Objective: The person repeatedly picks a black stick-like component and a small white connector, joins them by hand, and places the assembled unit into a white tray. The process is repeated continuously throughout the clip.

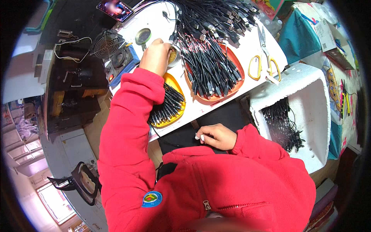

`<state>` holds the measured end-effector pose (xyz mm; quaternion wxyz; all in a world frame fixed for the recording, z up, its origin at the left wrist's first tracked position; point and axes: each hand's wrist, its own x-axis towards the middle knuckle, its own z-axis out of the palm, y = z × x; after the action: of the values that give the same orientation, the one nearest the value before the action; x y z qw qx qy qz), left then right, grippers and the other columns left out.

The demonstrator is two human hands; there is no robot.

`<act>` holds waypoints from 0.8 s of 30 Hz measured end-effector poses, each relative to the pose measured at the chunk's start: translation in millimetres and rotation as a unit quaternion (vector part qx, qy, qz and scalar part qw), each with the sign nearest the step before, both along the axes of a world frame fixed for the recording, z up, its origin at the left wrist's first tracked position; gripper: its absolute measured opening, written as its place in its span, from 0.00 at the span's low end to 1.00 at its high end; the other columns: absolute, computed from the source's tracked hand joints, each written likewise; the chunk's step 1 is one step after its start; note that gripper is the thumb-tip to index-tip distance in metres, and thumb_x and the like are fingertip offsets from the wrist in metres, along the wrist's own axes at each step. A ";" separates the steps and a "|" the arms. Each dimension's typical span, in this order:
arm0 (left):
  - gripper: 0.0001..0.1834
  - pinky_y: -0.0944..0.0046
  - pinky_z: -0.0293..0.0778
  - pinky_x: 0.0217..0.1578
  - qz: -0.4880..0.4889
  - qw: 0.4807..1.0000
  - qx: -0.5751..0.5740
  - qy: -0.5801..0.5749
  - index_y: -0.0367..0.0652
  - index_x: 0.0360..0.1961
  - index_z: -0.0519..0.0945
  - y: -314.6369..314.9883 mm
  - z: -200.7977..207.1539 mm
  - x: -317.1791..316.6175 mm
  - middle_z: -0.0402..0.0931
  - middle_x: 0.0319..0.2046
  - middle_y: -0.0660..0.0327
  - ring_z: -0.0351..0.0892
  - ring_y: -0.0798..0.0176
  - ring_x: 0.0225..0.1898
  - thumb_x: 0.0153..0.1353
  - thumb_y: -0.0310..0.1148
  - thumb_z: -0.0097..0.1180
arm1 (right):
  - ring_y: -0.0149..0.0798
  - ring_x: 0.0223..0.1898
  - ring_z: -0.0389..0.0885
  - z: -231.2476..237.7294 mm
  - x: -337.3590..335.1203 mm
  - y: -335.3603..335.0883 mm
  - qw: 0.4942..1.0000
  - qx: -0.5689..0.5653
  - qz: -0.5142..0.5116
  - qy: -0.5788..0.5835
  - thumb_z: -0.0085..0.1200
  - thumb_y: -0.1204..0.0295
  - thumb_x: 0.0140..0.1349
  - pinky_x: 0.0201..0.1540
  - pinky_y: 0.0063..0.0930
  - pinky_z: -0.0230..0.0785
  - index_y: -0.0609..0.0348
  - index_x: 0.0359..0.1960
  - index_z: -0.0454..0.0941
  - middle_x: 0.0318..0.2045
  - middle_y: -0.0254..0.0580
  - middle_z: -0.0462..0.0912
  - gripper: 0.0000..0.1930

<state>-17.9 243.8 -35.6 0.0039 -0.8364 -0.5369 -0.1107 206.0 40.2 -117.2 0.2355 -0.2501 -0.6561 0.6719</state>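
Note:
My left hand (pixel 155 58) is closed at the rim of a small round tin (pixel 172 57) with brownish contents. Its fingertips are turned away, so what they pinch, if anything, is hidden. Just below, a yellow tray (pixel 181 109) holds short black cable ends (pixel 167 107) with bare tips. To the right, an orange tray (pixel 235 62) carries a thick bundle of black cables (pixel 210 69) with reddish wire ends. My right hand (pixel 219 137) is low before my body, below the table edge, fingers curled and white coverings on some fingertips. Nothing shows clearly between them.
More black USB cables (pixel 216 17) heap at the table's back. Scissors (pixel 264 54) with yellow handles lie right of the trays. A white foam box (pixel 309 112) holds further cables. Left stand a blue device (pixel 125 63), a fan (pixel 106 44) and a phone (pixel 116 9).

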 end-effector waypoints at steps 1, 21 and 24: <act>0.07 0.54 0.74 0.37 -0.003 1.000 0.002 -0.016 0.39 0.33 0.84 -0.8 0.8 -0.4 0.77 0.29 0.50 0.78 0.46 0.33 0.51 0.25 0.60 | 0.40 0.31 0.83 -0.7 0.0 0.2 1.000 -0.009 0.003 0.000 0.46 0.76 0.64 0.36 0.29 0.74 0.65 0.41 0.75 0.31 0.47 0.81 0.08; 0.06 0.64 0.72 0.30 0.064 0.983 0.148 -0.086 0.36 0.31 0.81 -72.4 82.6 -98.0 0.76 0.27 0.56 0.78 0.58 0.27 0.51 0.22 0.63 | 0.26 0.33 0.74 -10.0 -1.3 -4.3 0.969 -0.220 0.028 0.111 0.41 0.78 0.69 0.40 0.21 0.69 0.65 0.42 0.73 0.31 0.37 0.77 0.07; 0.06 0.64 0.74 0.31 0.111 0.978 0.150 -0.095 0.36 0.30 0.81 -61.2 78.9 -127.4 0.77 0.26 0.56 0.79 0.59 0.28 0.50 0.23 0.64 | 0.26 0.33 0.74 -8.2 -2.7 -3.8 0.971 -0.220 0.035 0.089 0.41 0.78 0.69 0.40 0.21 0.69 0.65 0.42 0.73 0.31 0.36 0.77 0.07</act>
<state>-145.2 182.6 43.3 0.0901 -0.7471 -0.6016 -0.2680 203.3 36.4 -125.4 0.2088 -0.2118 -0.4768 0.8271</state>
